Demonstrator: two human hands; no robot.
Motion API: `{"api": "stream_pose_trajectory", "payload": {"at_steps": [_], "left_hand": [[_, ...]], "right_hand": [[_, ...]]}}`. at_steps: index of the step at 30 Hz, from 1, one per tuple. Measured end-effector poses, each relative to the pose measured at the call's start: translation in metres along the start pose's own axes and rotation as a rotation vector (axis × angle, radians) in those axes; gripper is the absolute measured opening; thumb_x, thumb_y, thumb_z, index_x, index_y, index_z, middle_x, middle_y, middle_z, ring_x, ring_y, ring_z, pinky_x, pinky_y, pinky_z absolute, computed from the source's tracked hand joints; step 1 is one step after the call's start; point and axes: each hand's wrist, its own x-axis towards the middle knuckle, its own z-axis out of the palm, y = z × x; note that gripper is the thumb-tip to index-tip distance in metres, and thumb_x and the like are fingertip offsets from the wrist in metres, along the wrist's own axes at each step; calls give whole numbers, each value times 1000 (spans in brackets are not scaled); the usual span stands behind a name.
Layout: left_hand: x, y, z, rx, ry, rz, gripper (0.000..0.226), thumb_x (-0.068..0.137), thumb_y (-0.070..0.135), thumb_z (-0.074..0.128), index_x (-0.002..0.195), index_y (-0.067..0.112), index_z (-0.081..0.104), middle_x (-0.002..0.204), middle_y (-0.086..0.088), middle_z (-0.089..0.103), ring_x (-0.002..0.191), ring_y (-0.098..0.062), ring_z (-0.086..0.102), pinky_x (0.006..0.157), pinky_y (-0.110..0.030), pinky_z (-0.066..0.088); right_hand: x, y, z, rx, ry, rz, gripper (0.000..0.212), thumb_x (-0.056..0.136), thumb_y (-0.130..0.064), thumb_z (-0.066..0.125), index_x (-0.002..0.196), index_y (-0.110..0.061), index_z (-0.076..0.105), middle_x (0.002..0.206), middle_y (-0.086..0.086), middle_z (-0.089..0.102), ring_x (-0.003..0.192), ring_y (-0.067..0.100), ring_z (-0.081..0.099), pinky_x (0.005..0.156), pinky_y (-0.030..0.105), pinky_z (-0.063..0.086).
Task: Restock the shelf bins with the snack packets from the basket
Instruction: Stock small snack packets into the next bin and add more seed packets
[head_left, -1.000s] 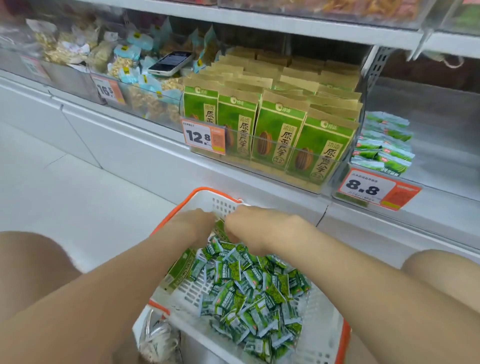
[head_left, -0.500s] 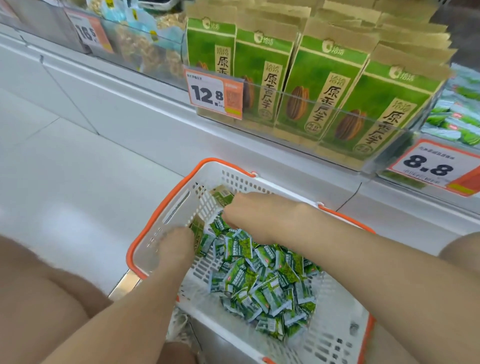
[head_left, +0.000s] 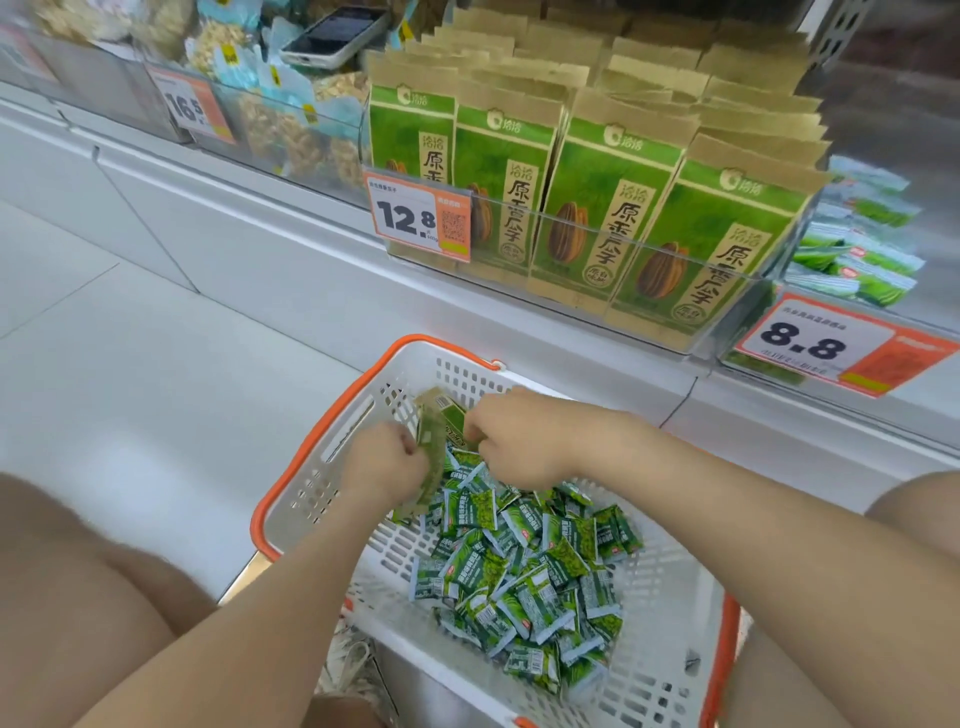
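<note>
Basket (head_left: 306, 483) is seen below the shelf bins (head_left: 691, 338), heaped with small green packets (head_left: 530, 566). At its far corner a flat green packet (head_left: 432, 460) is gripped by the left hand (head_left: 387, 465); a kraft-topped packet (head_left: 447, 413) is pinched by the right hand (head_left: 519, 441).

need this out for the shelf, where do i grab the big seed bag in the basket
Pinch the seed bag by its tan top edge, coming from above. It stands tilted at the far end of the basket, that edge clear of the small packets, its lower part hidden between the left hand and right hand.
</note>
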Motion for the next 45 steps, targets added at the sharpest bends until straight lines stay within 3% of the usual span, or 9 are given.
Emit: {"api": "stream_pose_trajectory", "payload": {"at_steps": [5, 9, 14, 18, 24, 33, 37, 41, 45], "left_hand": [[-33, 60, -27, -355, -84, 257, 28, 90, 21, 70, 67, 15, 53, 65, -1, 58, 61, -16, 55, 60, -32, 46], [-57, 88, -39, -364, 10, 538, 21, 80, 32, 63, 75, 12, 59, 62, 1, 56, 57, -10, 47, 55, -32, 37], [-76, 112, -64, -585, 76, 649, 24, 89, 24, 80, 74, 13, 66, 67, -3, 66, 66, -15, 63, 67, -38, 54], [-78, 118, -93, -631, -149, 644, 32, 79, 41, 90, 94, 18, 75, 102, -4, 76, 101, -21, 73, 90, -42, 58], [-82, 135, -115, -1243, -225, 430, 30, 102, 22, 66, 123, 3, 56, 115, -13, 75, 98, -26, 72, 78, -36, 58], [-86, 165, -124, -1284, -41, 441, 26, 99, 20, 67, 118, 4, 74, 105, -21, 78, 84, -24, 76, 68, -31, 61], [-84, 188, -149, -1179, 50, 497, 29, 106, 30, 58, 110, 7, 76, 100, -12, 80, 84, -19, 75, 70, -31, 60], [-63, 205, -184, -843, 474, 527, 15, 106, 23, 58, 104, 18, 72, 97, -1, 75, 76, -10, 69, 71, -42, 61], [-35, 208, -214, -115, 591, 605, 35, 92, 9, 62, 122, 27, 65, 132, -1, 56, 124, -23, 52, 108, -44, 44]], "right_hand": [[-6, 7, -1, 377, 183, 232, 36, 108, -31, 38, 85, -9, 53, 86, 10, 56, 77, 28, 54, 53, 30, 34], [-17, 10, 6, 843, 261, 437, 71, 94, -77, 40, 136, -19, 35, 121, 9, 62, 98, 27, 65, 68, 32, 49], [-43, 18, -12, 1244, 391, 397, 58, 91, -62, 64, 129, -24, 43, 109, -1, 68, 88, 22, 74, 86, 48, 62], [-72, 18, -32, 1145, 347, 228, 21, 95, -27, 53, 105, -12, 62, 78, 4, 69, 62, 19, 66, 65, 35, 59], [-89, 25, -43, 1312, 406, -84, 23, 102, -4, 60, 118, -13, 72, 110, 10, 78, 106, 31, 74, 98, 54, 57], [-95, 27, -56, 786, 921, -25, 45, 85, -37, 80, 123, -31, 55, 107, -13, 76, 97, 6, 72, 89, 44, 59], [-103, 29, -80, 628, 1060, -23, 38, 90, -35, 77, 112, -41, 47, 99, -13, 76, 100, 21, 70, 89, 47, 57], [-117, 26, -112, 626, 1366, -68, 38, 91, -27, 78, 113, -31, 48, 92, -8, 75, 89, 18, 71, 80, 45, 56], [-121, 20, -139, 755, 1618, -204, 33, 92, -17, 78, 106, -16, 48, 89, -6, 76, 76, 10, 73, 68, 49, 57]]}}
